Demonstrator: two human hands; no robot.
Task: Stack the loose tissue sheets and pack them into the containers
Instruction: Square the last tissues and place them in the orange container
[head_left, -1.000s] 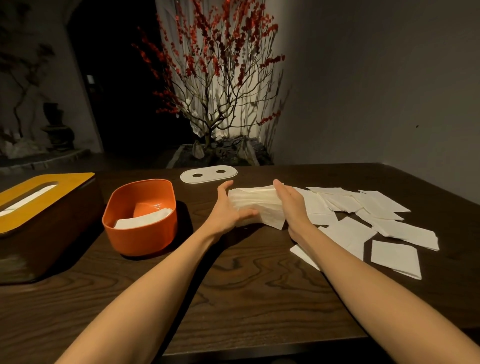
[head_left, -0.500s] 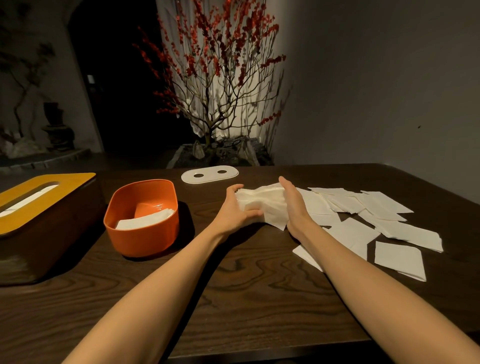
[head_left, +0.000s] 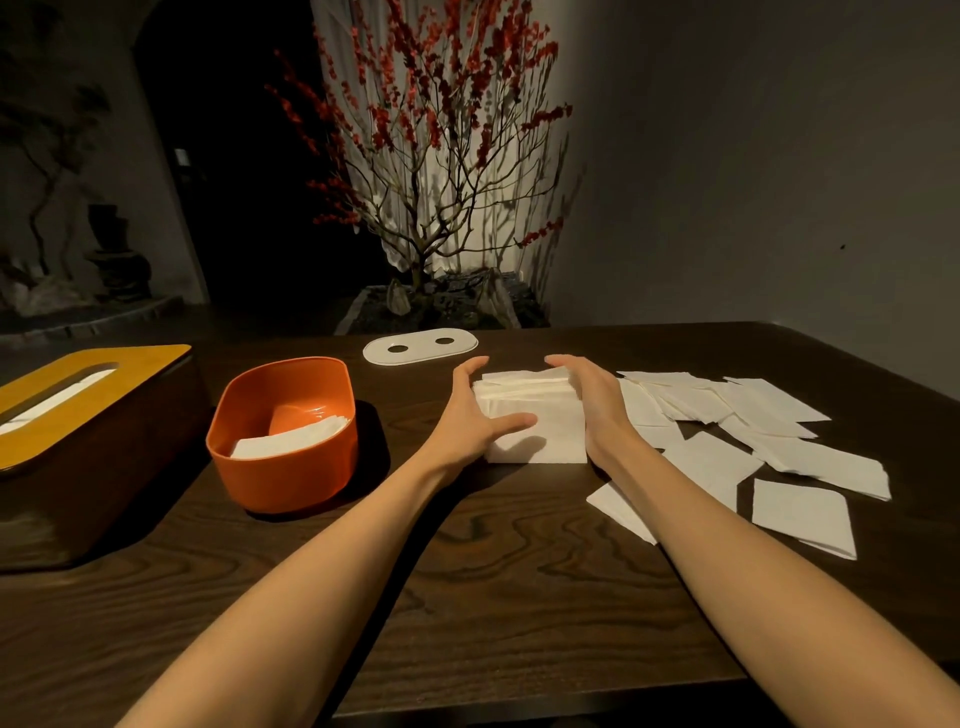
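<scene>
Broadly, the dark wooden table (head_left: 519, 597) carries everything: at far left a wooden tissue box (head_left: 88, 441) with a yellow slotted lid, right of it the orange container (head_left: 284, 447) with a few white sheets already in its bottom, and beyond that a white oval lid (head_left: 420, 346) with two holes lying flat. On the right side lie the loose tissue sheets (head_left: 769, 441), scattered and overlapping, none yet gathered. Between container and scatter sits the tissue stack (head_left: 535, 421), resting on the table with both hands bracketing it: the left hand (head_left: 467, 415) against its left edge with thumb laid across the top, the right hand (head_left: 592, 402) against its right edge, fingers fairly straight, squaring rather than clenching. The stack looks roughly square, so no clear long axis. The orange container lies just left of the stack, on the left hand's side, so a leftward carry seems the likely next step.
</scene>
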